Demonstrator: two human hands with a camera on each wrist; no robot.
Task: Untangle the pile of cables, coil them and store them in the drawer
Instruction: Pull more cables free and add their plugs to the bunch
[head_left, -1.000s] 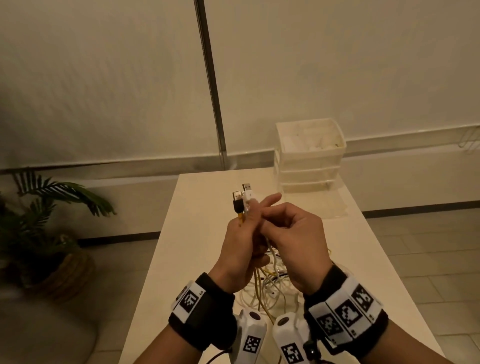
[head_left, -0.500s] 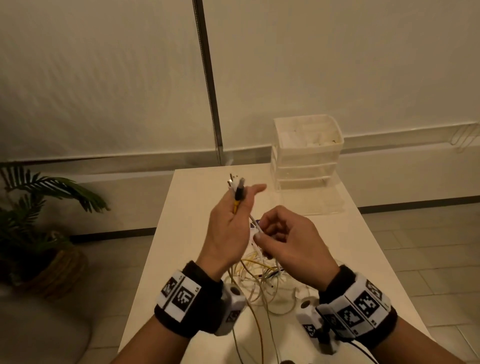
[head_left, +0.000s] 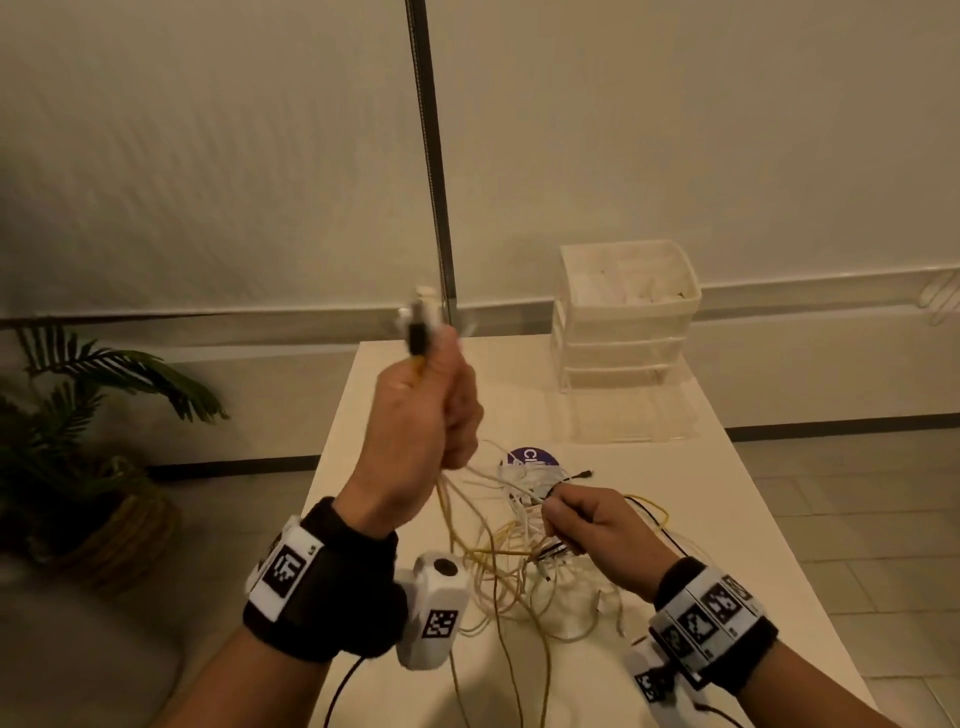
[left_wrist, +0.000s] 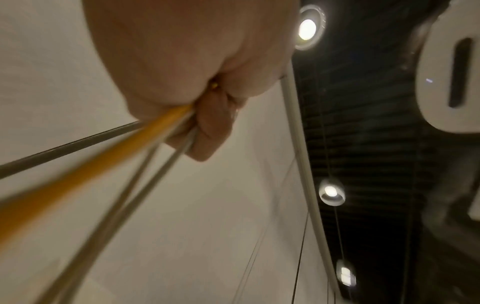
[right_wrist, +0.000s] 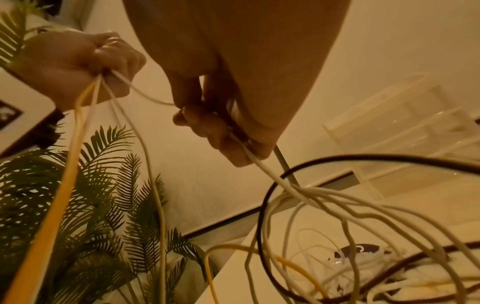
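The left hand (head_left: 426, 415), raised above the cable pile (head_left: 524, 561), clenches plug ends; the right hand (head_left: 597, 535) pinches strands at the pile.

Head view looks down, wrist views up, close; both show yellow cable (left_wrist: 109, 160)

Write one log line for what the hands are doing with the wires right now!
left hand: raised, grips yellow cable and white ones | right hand: low, holds white cable | cable pile: tangled on table | drawer unit: untouched
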